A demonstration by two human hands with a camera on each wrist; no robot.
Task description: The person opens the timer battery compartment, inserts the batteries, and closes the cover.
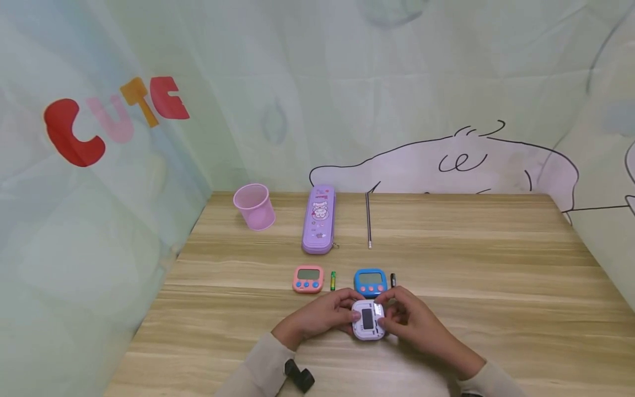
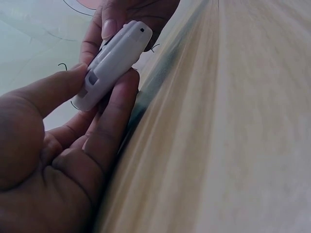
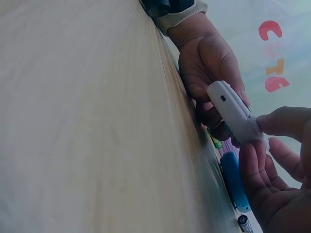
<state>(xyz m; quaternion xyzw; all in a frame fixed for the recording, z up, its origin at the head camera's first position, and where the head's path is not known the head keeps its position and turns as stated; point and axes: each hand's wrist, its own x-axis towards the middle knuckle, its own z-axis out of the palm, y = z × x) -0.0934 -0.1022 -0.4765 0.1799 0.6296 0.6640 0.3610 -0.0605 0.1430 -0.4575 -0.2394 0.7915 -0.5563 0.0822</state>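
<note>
Both hands, left hand [image 1: 317,318] and right hand [image 1: 412,322], have fingers curled tight round the white timer [image 1: 368,320] just above the surface [image 1: 496,286], so hold it steady and press gently, I think.

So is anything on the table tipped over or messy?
Yes: the pink cup at the back left looks tipped onto its side. The pencil case, pencil, timers and batteries lie neatly. Both hands hold the white timer.
</note>
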